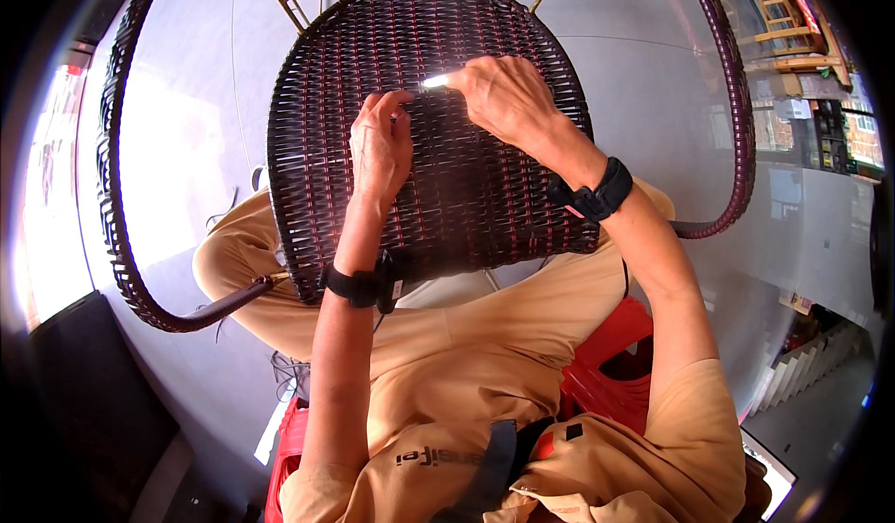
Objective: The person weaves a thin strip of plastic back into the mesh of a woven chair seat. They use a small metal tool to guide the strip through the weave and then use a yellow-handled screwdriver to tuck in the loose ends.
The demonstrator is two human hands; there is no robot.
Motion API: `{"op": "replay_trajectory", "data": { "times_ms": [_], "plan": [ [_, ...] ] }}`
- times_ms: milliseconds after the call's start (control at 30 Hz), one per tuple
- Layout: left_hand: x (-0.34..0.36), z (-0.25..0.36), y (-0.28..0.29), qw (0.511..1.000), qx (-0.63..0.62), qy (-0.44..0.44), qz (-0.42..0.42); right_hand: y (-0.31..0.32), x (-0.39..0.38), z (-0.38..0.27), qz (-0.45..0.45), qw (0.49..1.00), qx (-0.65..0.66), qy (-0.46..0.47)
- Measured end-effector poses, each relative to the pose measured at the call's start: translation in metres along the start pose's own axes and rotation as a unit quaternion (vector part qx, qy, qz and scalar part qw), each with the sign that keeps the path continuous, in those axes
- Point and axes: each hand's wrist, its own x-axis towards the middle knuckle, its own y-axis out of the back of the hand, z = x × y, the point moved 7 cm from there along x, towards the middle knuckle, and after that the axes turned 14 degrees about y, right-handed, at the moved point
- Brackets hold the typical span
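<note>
A dark brown woven wicker chair panel [503,187] lies across my lap, rounded at its far end. My left hand [380,145] rests over the middle of the weave, its fingers curled and pinched together; what they hold, if anything, is hidden. To its right, my right hand [508,99] is closed, and a small bright white piece [435,81] sticks out from its fingertips toward the left hand. Glare washes out that piece's kind. Its tip is close to the weave; I cannot tell whether they touch. Black bands circle both wrists.
Wicker-wrapped curved arms [110,169] loop out on both sides of the panel. Gold metal legs [289,1] show beyond the far edge. A red plastic stool [611,364] is under me. Wooden furniture [778,20] stands at the far right, and thin cables [289,374] lie at the left.
</note>
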Motion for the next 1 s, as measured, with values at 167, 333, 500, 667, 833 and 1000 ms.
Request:
{"op": "replay_trajectory", "data": {
  "times_ms": [167,333,500,667,833,1000],
  "plan": [
    [0.000,0.002,0.000,1.000,0.010,0.009,-0.001,0.010,0.020,-0.013,-0.045,0.998,-0.040,0.019],
    [0.011,0.005,0.001,0.999,0.015,-0.005,-0.037,0.018,0.022,-0.019,0.033,0.990,-0.068,0.116],
    [0.023,0.008,0.003,0.991,0.024,0.050,-0.124,-0.019,-0.001,0.004,-0.017,0.995,0.078,-0.061],
    [0.037,0.019,0.014,0.991,0.122,-0.042,-0.045,-0.011,0.002,-0.009,-0.024,0.997,0.028,-0.073],
    [0.047,0.041,0.003,0.976,0.175,-0.127,-0.014,-0.022,-0.013,0.010,0.059,0.978,0.167,-0.106],
    [0.046,0.051,-0.001,0.963,0.189,-0.193,-0.019,-0.017,-0.020,0.013,0.126,0.966,0.201,-0.103]
  ]
}}
